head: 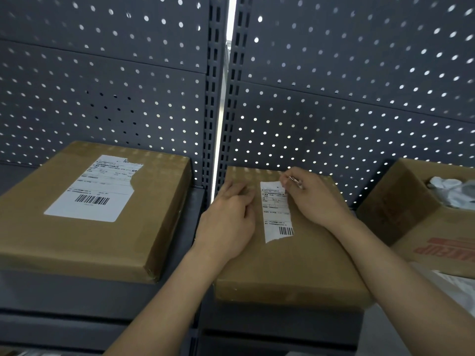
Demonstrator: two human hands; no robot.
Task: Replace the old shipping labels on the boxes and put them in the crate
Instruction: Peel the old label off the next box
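A dark grey perforated metal back panel [102,73] fills the upper view, split by a slotted upright with a bright gap of light running down it. Below it runs a dark grey metal shelf [77,291] carrying three cartons.

The large flat brown cardboard box on the left [64,240] lies untouched, well apart from both hands. It bears a wide white shipping label with a barcode [95,191] whose upper right corner is torn away.

The flat brown cardboard box in the middle [295,265] sits just right of the upright, with both hands on top of it.

At the right edge stands an open brown carton with red lettering [401,201], with crumpled white wrapping [447,188] inside.

The left hand [228,222] lies palm down on the middle box's top, fingers loosely extended and pressing on the cardboard just left of the label.

The right hand [313,199] has its fingers curled, pinching a thin shiny metal tool [295,181] at the upper right corner of a narrow torn strip of white shipping label [276,214]. The strip is stuck to the middle box, barcode at its ragged lower end. Whether the fingers also grip the paper cannot be told
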